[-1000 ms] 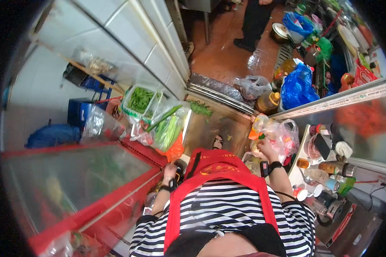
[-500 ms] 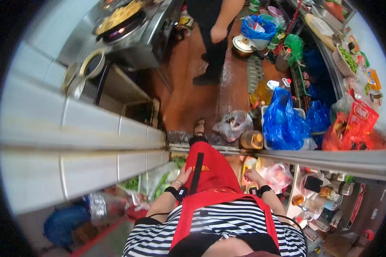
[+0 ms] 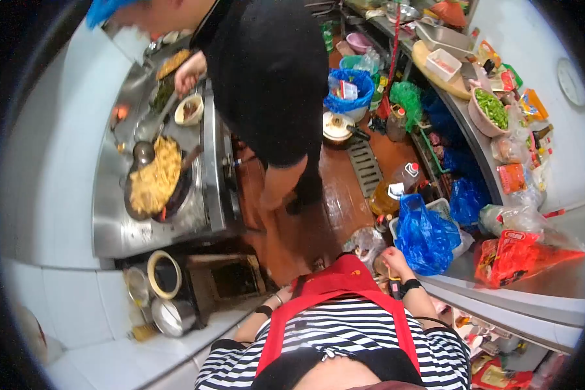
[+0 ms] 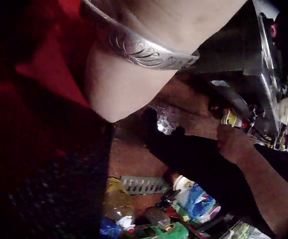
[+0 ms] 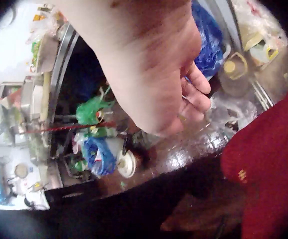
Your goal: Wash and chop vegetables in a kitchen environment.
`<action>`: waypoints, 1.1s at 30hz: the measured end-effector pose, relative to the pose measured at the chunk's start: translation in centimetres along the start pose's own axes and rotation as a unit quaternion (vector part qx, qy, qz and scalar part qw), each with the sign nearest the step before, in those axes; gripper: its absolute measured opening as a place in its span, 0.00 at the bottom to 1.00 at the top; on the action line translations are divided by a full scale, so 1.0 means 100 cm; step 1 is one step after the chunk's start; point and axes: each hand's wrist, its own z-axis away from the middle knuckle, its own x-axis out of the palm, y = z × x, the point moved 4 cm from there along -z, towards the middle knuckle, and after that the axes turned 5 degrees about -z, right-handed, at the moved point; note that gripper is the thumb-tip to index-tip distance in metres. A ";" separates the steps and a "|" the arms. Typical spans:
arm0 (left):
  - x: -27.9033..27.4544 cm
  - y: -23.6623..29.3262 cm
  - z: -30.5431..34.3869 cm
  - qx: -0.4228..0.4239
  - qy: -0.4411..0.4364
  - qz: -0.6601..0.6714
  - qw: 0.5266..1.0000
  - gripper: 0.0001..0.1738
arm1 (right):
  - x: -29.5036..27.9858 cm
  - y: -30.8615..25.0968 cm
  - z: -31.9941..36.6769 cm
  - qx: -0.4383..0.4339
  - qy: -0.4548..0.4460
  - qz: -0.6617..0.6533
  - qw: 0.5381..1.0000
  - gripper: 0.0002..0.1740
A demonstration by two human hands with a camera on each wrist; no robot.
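Observation:
My right hand (image 3: 395, 261) hangs at my side with its fingers loosely bent, nothing in them. The right wrist view shows that hand (image 5: 156, 89) from the wrist side, its curled fingertips apart from anything. In the head view a blue plastic bag (image 3: 424, 237) lies just beyond it. My left hand (image 3: 281, 296) is low at the other side of the red apron (image 3: 341, 276). A silver bracelet (image 4: 144, 54) circles that wrist; the fingers are hidden beside the apron.
Another person in black (image 3: 266, 84) stands ahead at a steel stove (image 3: 201, 162) with a wok of yellow food (image 3: 156, 175). Oil bottles (image 3: 388, 196), a lidded pot (image 3: 337, 128) and a blue-lined bin (image 3: 348, 94) stand on the floor. A loaded counter (image 3: 458, 110) runs along the right.
I have moved forward through the doorway from the vegetable containers into the kitchen. My left hand has left the low black thing near it. My right hand has moved away from the plastic bags.

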 end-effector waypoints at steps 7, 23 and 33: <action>-0.116 0.143 -0.049 -0.013 0.181 -0.193 0.964 0.23 | -0.046 0.091 -0.036 0.223 0.072 -0.060 0.970 0.06; -0.233 0.380 -0.281 0.026 0.301 0.137 0.943 0.19 | -0.214 -0.256 -0.459 0.019 -0.003 0.071 0.997 0.03; -0.335 0.540 -0.448 -0.107 0.270 0.210 0.934 0.17 | -0.270 -0.315 -0.541 0.049 -0.002 -0.016 0.999 0.04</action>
